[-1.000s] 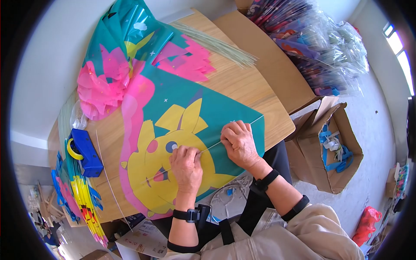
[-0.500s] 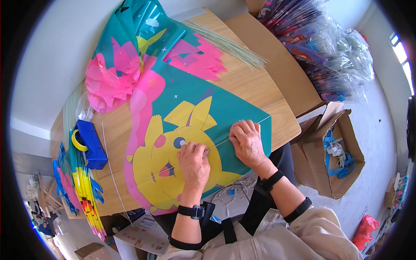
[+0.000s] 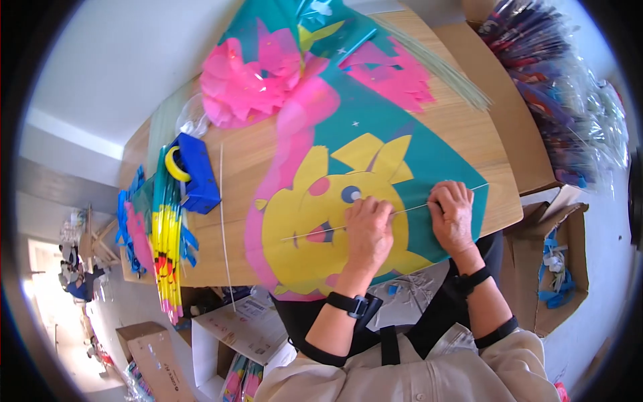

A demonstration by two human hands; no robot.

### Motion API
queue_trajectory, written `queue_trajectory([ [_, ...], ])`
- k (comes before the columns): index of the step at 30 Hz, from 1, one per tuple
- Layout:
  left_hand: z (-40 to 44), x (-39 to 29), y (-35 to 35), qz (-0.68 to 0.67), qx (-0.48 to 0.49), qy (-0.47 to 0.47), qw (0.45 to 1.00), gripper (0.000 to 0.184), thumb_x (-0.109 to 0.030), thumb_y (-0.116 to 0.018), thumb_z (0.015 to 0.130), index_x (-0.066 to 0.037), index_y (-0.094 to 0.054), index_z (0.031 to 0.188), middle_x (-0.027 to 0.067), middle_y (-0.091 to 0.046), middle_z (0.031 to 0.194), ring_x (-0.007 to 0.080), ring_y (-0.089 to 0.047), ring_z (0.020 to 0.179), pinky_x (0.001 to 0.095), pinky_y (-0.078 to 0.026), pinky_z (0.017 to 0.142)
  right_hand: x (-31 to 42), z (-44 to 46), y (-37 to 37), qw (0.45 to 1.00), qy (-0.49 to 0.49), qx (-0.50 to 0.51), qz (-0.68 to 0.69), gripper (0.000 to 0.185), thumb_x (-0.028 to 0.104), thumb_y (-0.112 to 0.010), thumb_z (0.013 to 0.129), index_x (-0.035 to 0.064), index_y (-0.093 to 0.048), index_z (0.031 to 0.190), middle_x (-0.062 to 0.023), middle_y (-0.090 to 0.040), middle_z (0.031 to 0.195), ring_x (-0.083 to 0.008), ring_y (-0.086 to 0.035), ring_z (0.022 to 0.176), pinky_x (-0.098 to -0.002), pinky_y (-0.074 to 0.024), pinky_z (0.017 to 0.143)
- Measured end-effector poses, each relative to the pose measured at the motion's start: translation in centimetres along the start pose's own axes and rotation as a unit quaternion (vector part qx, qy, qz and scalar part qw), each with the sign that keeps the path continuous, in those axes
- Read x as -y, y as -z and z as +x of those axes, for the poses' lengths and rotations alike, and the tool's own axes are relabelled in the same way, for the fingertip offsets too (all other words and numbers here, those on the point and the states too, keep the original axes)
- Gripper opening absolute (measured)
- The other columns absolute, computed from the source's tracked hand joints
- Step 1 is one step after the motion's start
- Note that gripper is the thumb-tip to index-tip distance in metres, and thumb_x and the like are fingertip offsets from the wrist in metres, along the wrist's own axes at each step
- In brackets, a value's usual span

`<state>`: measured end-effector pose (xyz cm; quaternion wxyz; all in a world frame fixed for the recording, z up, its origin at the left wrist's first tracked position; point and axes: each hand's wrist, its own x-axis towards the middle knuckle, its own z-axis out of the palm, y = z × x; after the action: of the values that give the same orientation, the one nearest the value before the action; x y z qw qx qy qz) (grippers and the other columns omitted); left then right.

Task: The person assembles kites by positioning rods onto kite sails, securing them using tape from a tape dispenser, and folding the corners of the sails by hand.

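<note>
A teal sheet [image 3: 429, 157] printed with a yellow cartoon character [image 3: 295, 214] lies on the wooden table, its near edge over my lap. Across it runs a thin pale rod [image 3: 416, 208], from the character's mouth area to the sheet's right corner. My left hand [image 3: 370, 231], fingers curled and pinched, holds the rod beside the printed eye. Farther right, my right hand [image 3: 453, 213] is closed on the same rod near the corner. Both hands rest against the sheet.
A blue tape dispenser [image 3: 199, 175] stands left, beside a long thin stick [image 3: 223, 228] and folded yellow pieces [image 3: 166, 248]. Pink and teal sheets [image 3: 251, 84] and pale sticks [image 3: 442, 63] lie at the back. Cardboard boxes [image 3: 512, 281] and plastic-wrapped bundles [image 3: 569, 114] are on the right.
The view has swung left, so the table and sheet appear farther right and more boxes show at lower left. Both hands keep their grip on the rod, with little movement along it.
</note>
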<state>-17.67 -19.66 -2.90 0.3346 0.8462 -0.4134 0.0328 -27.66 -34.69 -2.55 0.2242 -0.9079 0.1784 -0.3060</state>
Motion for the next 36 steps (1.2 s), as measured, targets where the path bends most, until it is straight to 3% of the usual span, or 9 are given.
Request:
queue_trajectory([
  [9,-1.6,1.2,5.5,-0.048,-0.089,0.003,0.995,0.014,0.002,-0.065,0.071,-0.004,-0.058,0.081,0.0092,-0.056,0.086,0.0297,-0.054,0.085,0.0393,-0.044,0.073,0.7,0.0,0.6,1.0,0.013,-0.006,-0.001,0.016,0.004,-0.063,0.069,0.0074,-0.056,0.083,-0.0079,-0.057,0.093,-0.0288,-0.051,0.091,-0.039,-0.0356,0.081],
  [16,-12.1,13.6,18.6,0.162,-0.201,0.25,0.933,0.019,-0.005,-0.07,0.069,-0.004,-0.06,0.086,0.0131,-0.058,0.083,0.0347,-0.056,0.08,0.043,-0.045,0.07,5.4,1.6,1.6,0.99,0.015,-0.022,0.14,0.012,-0.003,-0.061,0.071,0.0016,-0.055,0.079,-0.0122,-0.056,0.084,-0.0253,-0.054,0.076,-0.0312,-0.043,0.066],
  [18,-15.3,16.8,21.1,0.25,-0.074,0.378,0.888,0.017,-0.012,-0.071,0.069,-0.004,-0.062,0.081,0.0165,-0.059,0.076,0.0371,-0.058,0.076,0.0455,-0.046,0.068,8.3,1.8,0.8,0.965,-0.086,0.105,0.224,0.008,-0.003,-0.061,0.074,-0.0002,-0.053,0.074,-0.0098,-0.053,0.072,-0.0172,-0.052,0.063,-0.0275,-0.0401,0.057],
  [22,-18.1,19.0,19.2,0.211,-0.129,0.293,0.923,0.005,-0.01,-0.058,0.071,-0.005,-0.06,0.071,0.0173,-0.057,0.069,0.0387,-0.058,0.07,0.0477,-0.046,0.061,16.0,0.8,-3.5,0.902,-0.101,0.256,0.332,0.01,0.0,-0.062,0.076,-0.0006,-0.053,0.07,-0.003,-0.052,0.058,-0.0093,-0.047,0.054,-0.0253,-0.0374,0.051],
  [23,-19.9,22.5,15.9,-0.051,-0.254,0.383,0.886,0.005,-0.01,-0.057,0.071,-0.005,-0.059,0.07,0.0177,-0.057,0.069,0.0393,-0.058,0.07,0.0492,-0.045,0.061,17.5,0.0,-4.9,0.874,-0.111,0.298,0.367,0.01,0.001,-0.063,0.077,-0.0009,-0.055,0.071,-0.0026,-0.054,0.06,-0.0087,-0.049,0.054,-0.0245,-0.0382,0.051],
  [24,-17.1,17.9,18.8,0.226,-0.124,0.332,0.907,0.008,-0.012,-0.056,0.072,-0.005,-0.06,0.073,0.0187,-0.06,0.074,0.0395,-0.06,0.074,0.0498,-0.047,0.063,19.0,-0.8,-6.1,0.845,-0.122,0.341,0.394,0.01,0.003,-0.063,0.078,-0.0012,-0.056,0.073,-0.0022,-0.056,0.061,-0.008,-0.05,0.055,-0.0237,-0.039,0.051],
  [28,-15.3,15.6,18.6,0.088,-0.084,0.402,0.908,0.019,-0.017,-0.056,0.076,0.0,-0.061,0.072,0.0217,-0.062,0.071,0.0395,-0.062,0.068,0.0476,-0.048,0.06,24.2,-1.8,-10.2,0.782,-0.117,0.437,0.429,0.012,0.007,-0.062,0.083,-0.0021,-0.058,0.076,-0.0035,-0.059,0.063,-0.0091,-0.054,0.056,-0.0235,-0.0419,0.051],
  [31,-15.8,13.7,17.0,-0.101,-0.083,0.405,0.905,0.019,-0.016,-0.06,0.076,0.002,-0.062,0.073,0.021,-0.06,0.067,0.0293,-0.063,0.063,0.0391,-0.047,0.056,26.6,-1.8,-12.9,0.676,-0.313,0.44,0.501,0.021,0.012,-0.056,0.089,-0.0023,-0.059,0.075,-0.0073,-0.059,0.061,-0.0119,-0.056,0.052,-0.0238,-0.0428,0.046],
  [36,-17.8,11.4,18.0,-0.229,-0.076,0.368,0.898,0.02,-0.017,-0.062,0.078,0.003,-0.061,0.075,0.0144,-0.062,0.067,0.0183,-0.059,0.062,0.0327,-0.046,0.057,26.8,-2.3,-14.2,0.713,-0.256,0.436,0.487,0.022,0.011,-0.057,0.088,-0.0014,-0.059,0.07,-0.0074,-0.059,0.059,-0.0109,-0.052,0.045,-0.0221,-0.0401,0.041],
])
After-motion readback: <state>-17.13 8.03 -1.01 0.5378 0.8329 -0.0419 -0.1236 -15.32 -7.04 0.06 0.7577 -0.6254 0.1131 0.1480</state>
